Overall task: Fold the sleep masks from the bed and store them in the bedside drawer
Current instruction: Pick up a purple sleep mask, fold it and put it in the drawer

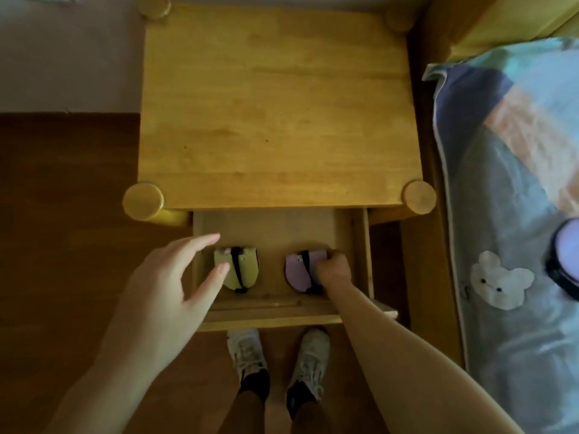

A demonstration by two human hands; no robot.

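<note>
Inside the open bedside drawer, the right hand clutches the folded lilac sleep mask beside the green mask, left hand spread empty; letting go seems next.

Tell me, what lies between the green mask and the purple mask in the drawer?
Nothing. In the head view, only bare drawer floor separates the green mask from the purple mask.
</note>
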